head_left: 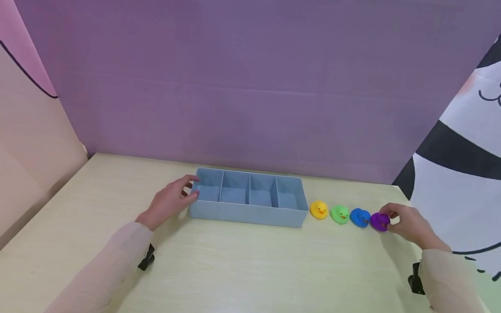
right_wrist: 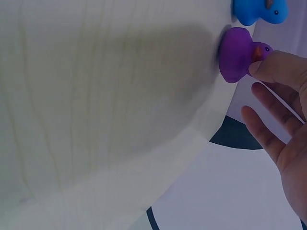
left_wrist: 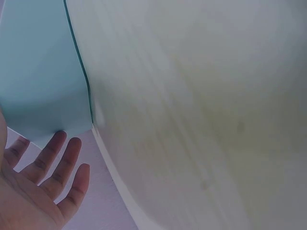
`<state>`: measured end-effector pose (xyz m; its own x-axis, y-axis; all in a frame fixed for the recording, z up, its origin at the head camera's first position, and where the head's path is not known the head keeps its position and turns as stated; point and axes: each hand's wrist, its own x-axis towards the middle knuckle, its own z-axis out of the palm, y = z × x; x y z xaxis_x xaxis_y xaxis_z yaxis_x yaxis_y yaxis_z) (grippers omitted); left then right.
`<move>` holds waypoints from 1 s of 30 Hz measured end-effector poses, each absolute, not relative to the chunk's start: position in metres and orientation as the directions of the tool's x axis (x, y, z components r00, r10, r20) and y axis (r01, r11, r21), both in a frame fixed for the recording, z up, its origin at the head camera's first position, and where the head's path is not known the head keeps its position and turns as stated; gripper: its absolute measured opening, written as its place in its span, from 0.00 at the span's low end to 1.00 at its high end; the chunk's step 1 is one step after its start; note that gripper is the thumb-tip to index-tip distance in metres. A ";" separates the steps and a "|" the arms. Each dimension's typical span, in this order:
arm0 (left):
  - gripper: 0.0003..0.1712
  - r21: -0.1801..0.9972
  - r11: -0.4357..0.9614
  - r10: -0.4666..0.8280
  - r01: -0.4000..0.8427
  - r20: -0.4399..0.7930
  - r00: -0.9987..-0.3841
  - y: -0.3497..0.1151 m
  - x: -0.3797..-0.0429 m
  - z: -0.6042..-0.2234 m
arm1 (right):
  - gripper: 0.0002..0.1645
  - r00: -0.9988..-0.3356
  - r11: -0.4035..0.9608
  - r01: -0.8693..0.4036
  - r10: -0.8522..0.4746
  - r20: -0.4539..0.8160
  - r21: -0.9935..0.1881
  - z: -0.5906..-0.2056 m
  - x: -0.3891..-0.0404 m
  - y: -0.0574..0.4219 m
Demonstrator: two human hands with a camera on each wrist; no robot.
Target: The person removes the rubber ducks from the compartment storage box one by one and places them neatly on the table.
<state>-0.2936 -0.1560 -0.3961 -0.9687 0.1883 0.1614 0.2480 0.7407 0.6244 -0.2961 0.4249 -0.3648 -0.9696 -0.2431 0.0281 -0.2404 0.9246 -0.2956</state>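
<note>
A blue-grey box with several compartments (head_left: pixel 246 214) stands on the table. My left hand (head_left: pixel 172 200) is at its left end, with thumb and forefinger spread against the rim. In the left wrist view the other fingers (left_wrist: pixel 53 175) are loosely extended beside the box wall (left_wrist: pixel 45 72), and the thumb is hidden. On the right, my right hand (head_left: pixel 411 226) pinches a purple rubber duck (head_left: pixel 378 222) between thumb and fingers. The right wrist view shows the thumb against the head of this duck (right_wrist: pixel 233 55), its other fingers loosely spread.
Left of the purple duck a blue duck (head_left: pixel 360 217), a green duck (head_left: pixel 340 214) and a yellow duck (head_left: pixel 318 210) stand in a row reaching to the box's right end. Behind the pale wooden table (head_left: pixel 242 272) hangs a purple cloth (head_left: pixel 256 79). A panda-printed sheet (head_left: pixel 486 158) borders the right side.
</note>
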 end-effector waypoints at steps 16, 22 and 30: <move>0.26 0.627 0.738 0.193 0.250 0.160 -0.968 -0.157 -0.292 -0.395 | 0.19 -0.964 0.910 -0.267 -0.254 0.083 -0.316 -0.370 -0.296 0.428; 0.26 0.623 0.741 0.198 0.251 0.155 -0.968 -0.157 -0.293 -0.396 | 0.19 -0.959 0.908 -0.282 -0.266 0.093 -0.311 -0.371 -0.296 0.429; 0.26 0.617 0.748 0.195 0.244 0.147 -0.970 -0.156 -0.293 -0.394 | 0.20 -0.961 0.910 -0.276 -0.264 0.081 -0.309 -0.369 -0.297 0.428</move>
